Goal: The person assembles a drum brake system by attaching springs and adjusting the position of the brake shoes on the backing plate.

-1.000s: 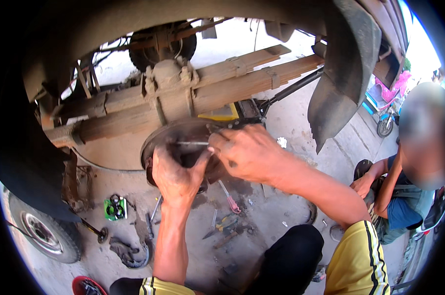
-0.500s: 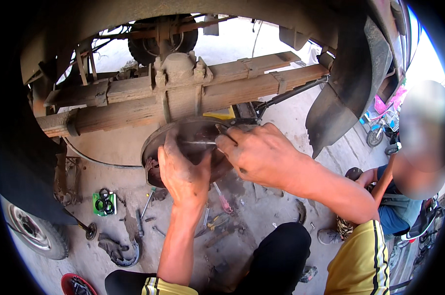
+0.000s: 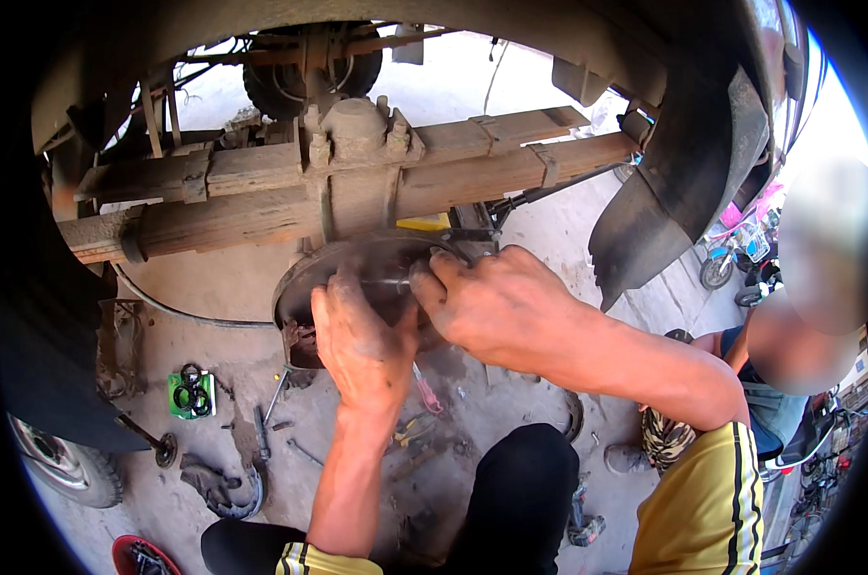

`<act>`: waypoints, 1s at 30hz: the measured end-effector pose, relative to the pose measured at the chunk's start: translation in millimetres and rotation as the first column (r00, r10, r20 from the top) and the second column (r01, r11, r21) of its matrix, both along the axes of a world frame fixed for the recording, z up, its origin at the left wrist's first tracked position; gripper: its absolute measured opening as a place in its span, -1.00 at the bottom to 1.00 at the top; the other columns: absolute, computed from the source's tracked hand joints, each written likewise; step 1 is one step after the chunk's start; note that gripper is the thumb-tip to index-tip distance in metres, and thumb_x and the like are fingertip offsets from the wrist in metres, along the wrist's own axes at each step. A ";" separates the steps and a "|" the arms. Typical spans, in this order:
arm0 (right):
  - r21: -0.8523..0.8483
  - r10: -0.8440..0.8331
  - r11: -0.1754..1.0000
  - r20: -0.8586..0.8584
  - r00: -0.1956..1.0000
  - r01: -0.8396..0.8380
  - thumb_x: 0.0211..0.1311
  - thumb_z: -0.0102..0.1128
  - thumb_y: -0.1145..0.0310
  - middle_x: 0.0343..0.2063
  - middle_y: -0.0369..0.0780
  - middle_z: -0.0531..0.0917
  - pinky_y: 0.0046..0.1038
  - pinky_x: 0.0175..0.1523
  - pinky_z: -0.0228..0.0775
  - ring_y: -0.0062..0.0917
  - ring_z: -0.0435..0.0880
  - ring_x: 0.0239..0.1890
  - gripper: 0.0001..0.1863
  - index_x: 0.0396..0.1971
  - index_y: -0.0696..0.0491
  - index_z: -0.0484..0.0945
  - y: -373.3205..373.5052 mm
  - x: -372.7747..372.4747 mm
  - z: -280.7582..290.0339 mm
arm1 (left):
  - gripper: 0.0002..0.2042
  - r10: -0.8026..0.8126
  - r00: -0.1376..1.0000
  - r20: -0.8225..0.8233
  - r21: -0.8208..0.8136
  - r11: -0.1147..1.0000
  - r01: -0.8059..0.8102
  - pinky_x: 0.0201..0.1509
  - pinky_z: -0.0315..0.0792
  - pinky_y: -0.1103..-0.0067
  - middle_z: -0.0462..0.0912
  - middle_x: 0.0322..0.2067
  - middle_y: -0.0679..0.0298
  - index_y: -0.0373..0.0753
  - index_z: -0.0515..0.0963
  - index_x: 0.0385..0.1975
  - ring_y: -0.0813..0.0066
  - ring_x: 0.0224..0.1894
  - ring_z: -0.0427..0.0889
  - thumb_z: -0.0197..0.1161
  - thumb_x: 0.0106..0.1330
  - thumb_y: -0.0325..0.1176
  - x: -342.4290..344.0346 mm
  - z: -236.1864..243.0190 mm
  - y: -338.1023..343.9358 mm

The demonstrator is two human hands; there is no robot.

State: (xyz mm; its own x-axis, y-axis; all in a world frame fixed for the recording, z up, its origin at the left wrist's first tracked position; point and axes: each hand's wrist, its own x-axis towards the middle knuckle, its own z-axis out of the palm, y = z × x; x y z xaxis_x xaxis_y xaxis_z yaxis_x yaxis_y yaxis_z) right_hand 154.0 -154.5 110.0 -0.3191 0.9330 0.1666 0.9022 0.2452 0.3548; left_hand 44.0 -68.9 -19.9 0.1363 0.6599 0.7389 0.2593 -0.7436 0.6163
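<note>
Under the leaf spring [image 3: 261, 196] of a raised vehicle sits a round brake plate [image 3: 304, 278]. The right hand [image 3: 496, 307] curls closed around a thin metal rod [image 3: 388, 284] at the plate's centre. The left hand [image 3: 357, 335] lies half open, fingers bent against the plate just below the rod.

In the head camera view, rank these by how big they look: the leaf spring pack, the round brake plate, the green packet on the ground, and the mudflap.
Largest to smallest, as they appear:
1. leaf spring pack
2. mudflap, though nearness to the camera may inflate it
3. round brake plate, partly hidden by the left hand and right hand
4. green packet
</note>
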 end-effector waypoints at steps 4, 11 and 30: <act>0.043 0.039 0.998 0.013 0.999 -0.039 0.06 0.20 0.45 -0.56 -0.07 0.68 -0.29 -0.47 0.56 -0.27 0.78 -0.50 -0.82 -0.41 0.26 0.64 1.1 4.9 -5.3 | -0.27 0.053 0.998 -0.038 0.032 0.998 -0.051 0.06 0.46 0.13 0.61 -0.06 -0.07 -0.46 0.42 0.18 -0.19 -0.10 0.56 0.62 -0.05 -0.44 4.5 2.7 -6.0; 0.095 0.052 0.994 -0.035 0.998 -0.048 0.04 0.20 0.45 -0.45 -0.01 0.70 -0.28 -0.48 0.56 -0.25 0.78 -0.49 -0.76 -0.34 0.30 0.67 -3.7 10.6 -8.8 | -0.37 0.176 0.984 0.030 -0.175 0.970 -0.168 0.03 0.44 0.16 0.60 -0.11 -0.11 -0.50 0.43 0.18 -0.16 -0.09 0.54 0.56 0.17 -0.36 20.4 7.6 -19.8; -0.194 -0.111 0.979 -0.276 0.955 0.058 0.10 0.24 0.49 -0.50 -0.01 0.71 -0.10 -0.21 0.58 -0.09 0.77 -0.41 -0.62 -0.06 0.30 0.64 -18.4 18.5 25.3 | -0.23 0.166 0.986 -0.002 -0.120 0.979 -0.165 0.14 0.26 0.02 0.45 -0.06 -0.08 -0.41 0.37 0.12 -0.24 0.01 0.40 0.62 -0.19 -0.57 17.3 3.7 -9.4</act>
State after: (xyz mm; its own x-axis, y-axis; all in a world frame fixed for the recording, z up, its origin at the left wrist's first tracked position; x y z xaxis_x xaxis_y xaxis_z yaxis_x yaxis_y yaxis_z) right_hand 172.5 -172.9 135.3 -0.2020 0.9773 0.0642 0.9791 0.2000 0.0373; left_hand 61.3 -78.4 -16.2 0.0121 0.7563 0.6541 0.3678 -0.6116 0.7004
